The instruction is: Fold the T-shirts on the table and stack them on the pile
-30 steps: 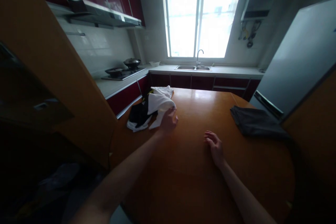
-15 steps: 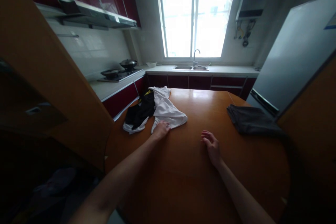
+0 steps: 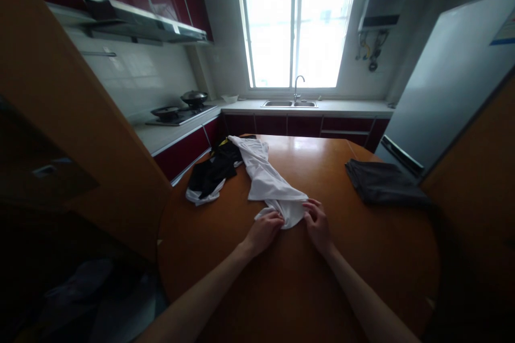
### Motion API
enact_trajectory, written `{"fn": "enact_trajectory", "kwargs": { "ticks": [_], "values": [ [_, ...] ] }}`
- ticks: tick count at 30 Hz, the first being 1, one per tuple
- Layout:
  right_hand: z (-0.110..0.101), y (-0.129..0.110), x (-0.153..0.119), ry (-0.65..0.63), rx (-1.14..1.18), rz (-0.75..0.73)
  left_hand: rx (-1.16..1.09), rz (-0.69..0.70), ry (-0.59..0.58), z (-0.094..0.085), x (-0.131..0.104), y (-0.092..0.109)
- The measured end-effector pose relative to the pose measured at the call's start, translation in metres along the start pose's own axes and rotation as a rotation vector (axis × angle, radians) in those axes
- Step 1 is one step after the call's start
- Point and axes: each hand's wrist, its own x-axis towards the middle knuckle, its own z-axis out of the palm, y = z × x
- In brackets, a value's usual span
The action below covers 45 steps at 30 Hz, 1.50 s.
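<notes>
A crumpled white shirt stretches from the far left of the round wooden table toward my hands. Its near end is bunched by my left hand, whose fingers are closed on the cloth. At the right edge of the same end, my right hand pinches the fabric between thumb and fingers. Behind and left of the shirt lies a heap of black clothing with white and yellow parts, partly under the shirt's far end.
The wooden table spans the space before me. A folded dark grey cloth lies at its right side. Beyond are a sink, a stove with pans and a fridge. A wooden panel stands close on the left.
My left hand has drawn the white shirt's near end toward me and to the right. My right hand has closed on its edge. The black clothing stays nearly in place.
</notes>
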Motion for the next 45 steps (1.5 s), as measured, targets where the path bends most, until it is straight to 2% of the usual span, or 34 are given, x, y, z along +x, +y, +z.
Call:
{"fn": "enact_trajectory", "kwargs": {
  "ticks": [2, 5, 7, 9, 11, 13, 16, 19, 22, 24, 26, 30, 31, 33, 35, 37, 41, 43, 45],
  "values": [
    [0.002, -0.005, -0.005, -0.014, -0.25, -0.065, -0.069, 0.096, -0.042, 0.005, -0.004, 0.017],
    [-0.003, -0.013, -0.011, -0.014, -0.679, -0.009, -0.227, 0.195, -0.134, 0.006, -0.008, 0.038],
    [-0.01, -0.017, -0.013, -0.015, -0.871, 0.056, -0.345, 0.223, -0.213, 0.003, -0.007, 0.043],
    [-0.019, -0.021, -0.014, -0.053, -0.951, 0.104, -0.377, 0.198, -0.215, -0.003, -0.003, 0.04],
    [-0.028, -0.024, -0.014, -0.12, -0.961, 0.14, -0.255, 0.123, -0.114, -0.011, 0.006, 0.026],
    [-0.036, -0.027, -0.015, -0.175, -0.946, 0.149, -0.039, 0.017, -0.02, -0.019, 0.016, 0.005],
    [-0.047, -0.03, -0.021, -0.217, -0.909, 0.126, 0.2, -0.084, -0.091, -0.028, 0.027, -0.026],
    [-0.058, -0.029, -0.029, -0.282, -0.83, 0.114, 0.263, -0.062, -0.141, -0.029, 0.029, -0.036],
    [-0.074, -0.025, -0.034, -0.315, -0.694, 0.107, 0.336, -0.04, -0.101, -0.024, 0.025, -0.024],
    [-0.091, -0.024, -0.033, -0.284, -0.573, 0.131, 0.358, -0.02, -0.109, -0.017, 0.021, -0.009],
    [-0.114, -0.024, -0.027, -0.194, -0.458, 0.16, 0.335, 0.022, -0.161, -0.006, 0.017, 0.007],
    [-0.164, -0.026, -0.008, 0.106, -0.39, 0.152, 0.301, 0.159, -0.294, 0.023, 0.013, 0.037],
    [-0.173, -0.025, -0.005, 0.139, -0.388, 0.167, 0.307, 0.18, -0.289, 0.03, 0.013, 0.042],
    [-0.184, -0.02, -0.007, 0.108, -0.356, 0.243, 0.329, 0.179, -0.221, 0.04, 0.016, 0.046],
    [-0.184, -0.015, -0.019, 0.027, -0.364, 0.312, 0.351, 0.139, -0.12, 0.043, 0.022, 0.041],
    [-0.175, -0.012, -0.04, 0.008, -0.545, 0.34, 0.356, 0.091, -0.067, 0.038, 0.03, 0.027],
    [-0.145, -0.022, -0.088, 0.018, -1.05, 0.362, 0.355, 0.036, -0.174, 0.017, 0.044, -0.004],
    [-0.129, -0.031, -0.107, -0.034, -1.12, 0.346, 0.382, 0.024, -0.19, 0.011, 0.048, -0.009],
    [-0.116, -0.038, -0.119, -0.069, -1.119, 0.333, 0.421, -0.019, -0.161, 0.008, 0.049, -0.003]
  ]
}}
